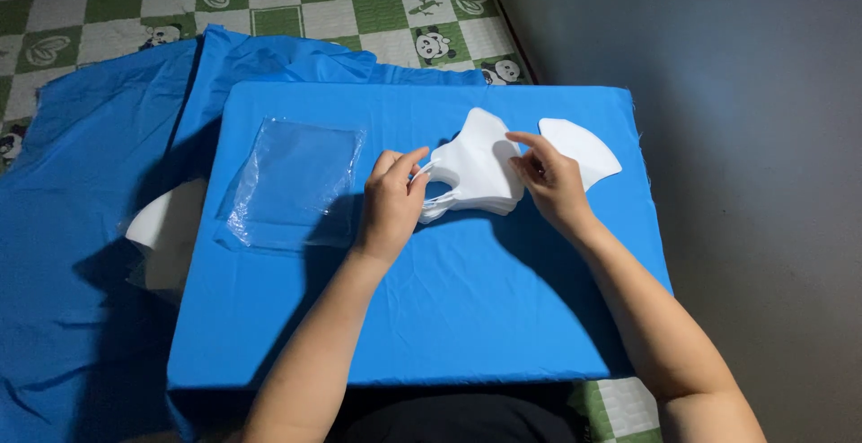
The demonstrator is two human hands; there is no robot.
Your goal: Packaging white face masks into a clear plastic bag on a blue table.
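On the blue-covered table (431, 317), the left hand (392, 205) pinches the ear-loop end of a stack of white face masks (480, 169), fingers clamped; the right hand (549, 178) presses fingertips on its other edge. Squaring the edges evenly looks wise. One mask (582, 151) lies just beyond, clear plastic bags (292, 183) left.

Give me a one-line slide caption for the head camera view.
Both hands, left hand and right hand, hold a stack of white masks on a blue board.
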